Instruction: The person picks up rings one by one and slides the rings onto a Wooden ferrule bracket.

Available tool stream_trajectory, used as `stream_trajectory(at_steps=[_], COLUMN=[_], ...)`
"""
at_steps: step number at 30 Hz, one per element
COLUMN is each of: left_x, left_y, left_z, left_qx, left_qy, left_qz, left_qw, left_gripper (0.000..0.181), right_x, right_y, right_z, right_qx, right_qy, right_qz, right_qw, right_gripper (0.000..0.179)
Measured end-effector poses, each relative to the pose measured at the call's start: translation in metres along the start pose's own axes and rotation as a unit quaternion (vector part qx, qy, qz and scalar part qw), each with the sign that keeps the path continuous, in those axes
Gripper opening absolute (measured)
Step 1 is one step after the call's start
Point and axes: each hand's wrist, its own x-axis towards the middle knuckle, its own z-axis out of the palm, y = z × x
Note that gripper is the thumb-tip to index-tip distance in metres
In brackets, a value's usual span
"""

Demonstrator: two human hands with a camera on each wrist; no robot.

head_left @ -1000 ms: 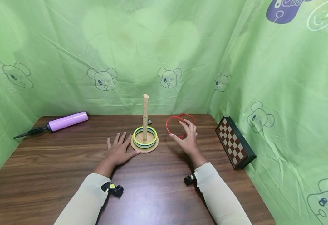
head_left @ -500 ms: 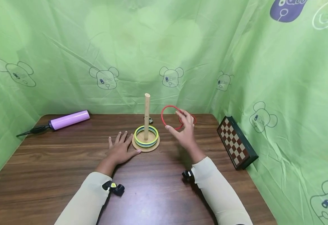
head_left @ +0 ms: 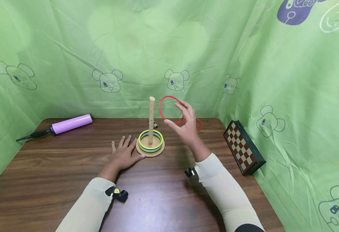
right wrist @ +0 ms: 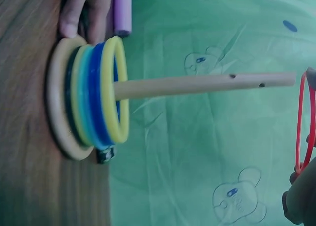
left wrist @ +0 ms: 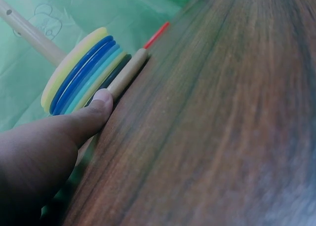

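My right hand pinches a red ring between thumb and fingers, holding it raised just right of the upper end of a wooden peg. The right wrist view has this red ring close by the tip of the peg. Around the peg's foot lies a stack of yellow, blue, teal and dark rings on a round wooden base. My left hand rests on the table with fingers spread, its thumb touching the base's edge.
Another red ring lies at the back, partly hidden by my right hand. A purple hand pump is at far left, a folded chessboard at right. A small dark shiny object sits behind the peg. Green curtains enclose the table.
My right hand has lifted the red ring off the table area and carried it up and left toward the peg's top. The left hand stays at the base.
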Motion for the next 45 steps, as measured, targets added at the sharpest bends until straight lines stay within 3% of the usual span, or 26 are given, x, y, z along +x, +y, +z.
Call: stream_trajectory(at_steps=[14,22,28,36,45], left_x=[-0.001,-0.002,-0.001,0.000,0.001], left_y=[-0.001,0.000,0.001,0.000,-0.002], left_z=[0.000,-0.001,-0.001,-0.001,0.000], left_qx=[-0.013,-0.001,-0.005,-0.002,0.006], left_qy=[-0.008,-0.006,-0.002,-0.009,-0.005], left_qz=[0.001,0.002,0.003,0.003,0.004], left_qw=[0.9999,1.0000,1.0000,1.0000,1.0000], left_gripper=[0.109,0.108,0.108,0.109,0.109], right_x=[0.015,0.018,0.007,-0.016,-0.039], right_y=[-0.016,-0.016,-0.006,0.009,0.029], right_z=[0.020,0.034,0.042,0.053,0.067], right_qx=[0.004,-0.001,-0.023,-0.019,-0.027], right_qy=[-0.018,-0.045,-0.062,-0.103,-0.126], right_qz=[-0.031,-0.021,-0.002,0.067,0.095], right_qw=[0.9993,0.9987,0.9978,0.9922,0.9871], right_gripper=[0.079,0.079,0.082,0.084,0.083])
